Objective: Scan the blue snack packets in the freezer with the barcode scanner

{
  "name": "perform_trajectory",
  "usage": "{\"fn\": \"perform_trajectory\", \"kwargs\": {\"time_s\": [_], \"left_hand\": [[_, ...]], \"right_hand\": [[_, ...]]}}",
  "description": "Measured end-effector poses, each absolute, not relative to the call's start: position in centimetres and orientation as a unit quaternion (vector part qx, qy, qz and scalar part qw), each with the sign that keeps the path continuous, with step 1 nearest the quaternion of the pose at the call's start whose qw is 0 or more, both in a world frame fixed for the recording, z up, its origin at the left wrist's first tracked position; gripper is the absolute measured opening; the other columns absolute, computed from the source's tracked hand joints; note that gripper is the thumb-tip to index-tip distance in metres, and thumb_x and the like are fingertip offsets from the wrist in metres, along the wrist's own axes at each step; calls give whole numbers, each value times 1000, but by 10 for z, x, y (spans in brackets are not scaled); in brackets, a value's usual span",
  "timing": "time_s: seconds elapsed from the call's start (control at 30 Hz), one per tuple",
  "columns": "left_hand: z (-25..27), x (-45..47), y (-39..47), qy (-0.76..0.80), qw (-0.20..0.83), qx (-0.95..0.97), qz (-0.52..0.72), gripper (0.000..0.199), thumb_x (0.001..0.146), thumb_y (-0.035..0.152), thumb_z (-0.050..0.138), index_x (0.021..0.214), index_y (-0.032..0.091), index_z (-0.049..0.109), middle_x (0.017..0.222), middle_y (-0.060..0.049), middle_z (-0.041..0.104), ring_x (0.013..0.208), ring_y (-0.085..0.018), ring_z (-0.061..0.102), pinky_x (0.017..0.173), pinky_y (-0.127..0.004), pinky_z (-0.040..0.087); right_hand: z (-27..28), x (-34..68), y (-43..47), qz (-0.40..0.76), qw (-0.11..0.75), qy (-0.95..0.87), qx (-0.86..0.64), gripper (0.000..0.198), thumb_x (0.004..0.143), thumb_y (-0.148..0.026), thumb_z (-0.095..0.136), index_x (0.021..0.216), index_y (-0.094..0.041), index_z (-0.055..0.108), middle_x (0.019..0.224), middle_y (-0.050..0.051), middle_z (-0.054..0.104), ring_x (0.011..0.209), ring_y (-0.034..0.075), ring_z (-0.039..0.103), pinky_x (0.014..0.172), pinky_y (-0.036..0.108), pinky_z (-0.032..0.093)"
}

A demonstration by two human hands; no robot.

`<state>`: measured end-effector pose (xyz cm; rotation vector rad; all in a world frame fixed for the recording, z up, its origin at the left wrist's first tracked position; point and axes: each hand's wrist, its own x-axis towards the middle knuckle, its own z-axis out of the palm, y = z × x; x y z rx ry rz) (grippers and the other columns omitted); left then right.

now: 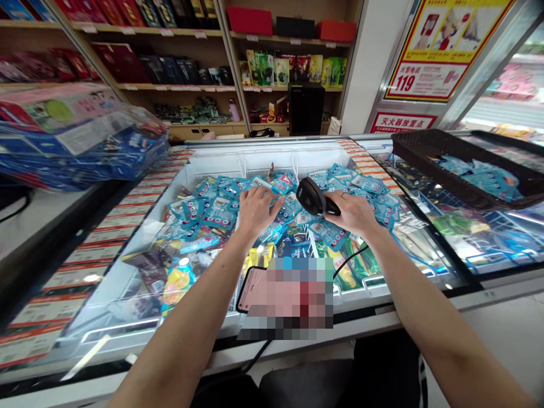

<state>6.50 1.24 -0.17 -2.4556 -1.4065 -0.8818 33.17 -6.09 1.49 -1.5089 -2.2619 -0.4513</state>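
My right hand (351, 212) is wrapped round the handle of a black barcode scanner (311, 196), whose head points left over the packets. A black cable (351, 259) hangs below that hand. My left hand (256, 211) rests over a spread of small blue packets (219, 213), fingers stretched forward and thumb apart. Whether its fingertips press on a packet is hard to make out. The blue packets lie loosely on the glass top of a chest freezer, several with barcodes facing up. A phone (251, 290) with a lit screen lies near the front edge, partly blurred out.
A dark brown basket (463, 146) with more blue packets stands at the right. Plastic-wrapped boxes (76, 136) are stacked at the left. Price labels (127, 221) line the freezer's sides. Shelves (170, 88) of packaged goods and a black box (306, 107) stand behind.
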Motion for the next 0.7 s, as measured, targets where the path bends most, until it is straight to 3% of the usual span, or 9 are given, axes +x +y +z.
{"fn": "perform_trajectory", "kwargs": {"time_s": [0.23, 0.43, 0.7], "left_hand": [[-3, 65, 12, -449, 78, -850, -264, 50, 79, 66, 49, 100, 25, 68, 102, -9, 63, 103, -30, 52, 93, -46, 33], [-7, 63, 18, -452, 76, -852, -252, 53, 79, 66, 48, 104, 22, 65, 103, -10, 63, 103, -30, 53, 91, -45, 34], [-11, 61, 25, -487, 47, -832, -262, 62, 84, 61, 45, 125, 15, 44, 106, -13, 64, 102, -30, 58, 88, -41, 37]], "right_hand": [[14, 332, -60, -162, 193, -806, -535, 41, 84, -40, 53, 121, -21, 53, 107, 6, 67, 89, 21, 62, 62, 28, 38], [14, 332, -60, -159, 191, -810, -531, 41, 84, -40, 53, 121, -20, 53, 106, 7, 67, 89, 22, 62, 62, 27, 38], [13, 332, -60, -164, 196, -808, -531, 41, 85, -40, 52, 121, -21, 53, 107, 7, 66, 90, 22, 62, 62, 27, 38]]}}
